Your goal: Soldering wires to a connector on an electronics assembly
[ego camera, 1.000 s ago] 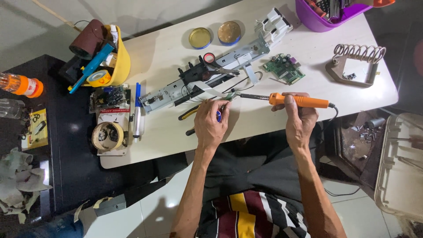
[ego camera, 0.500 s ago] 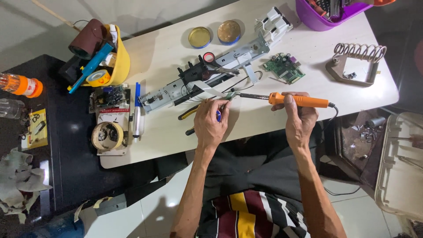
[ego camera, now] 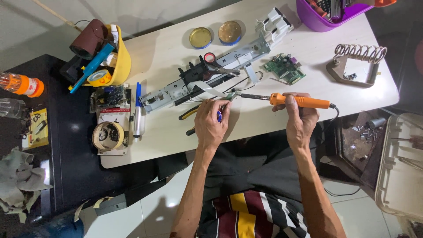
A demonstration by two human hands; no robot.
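Head view: my right hand [ego camera: 301, 118] grips orange soldering iron [ego camera: 299, 101], left hand [ego camera: 211, 123] pinches a small part [ego camera: 230, 95]; red-labelled white box [ego camera: 113, 118] lies far left of my fingers.

1. My left hand [ego camera: 210, 124] is bare — no glove, no ring or watch that I can make out from the head camera.
2. My right hand [ego camera: 301, 121] is bare as well, the wrist uncovered.
3. Both forearms are uncovered up to the bottom edge of the view, so no sleeve shows on either arm.
4. On my torso I wear a striped shirt [ego camera: 251, 218] — broad bands of dark maroon, yellow, black and white (only its front shows, at the lower edge).
5. Over my lap lies dark, nearly black cloth [ego camera: 246, 169], creased in soft folds; I cannot tell its cut.
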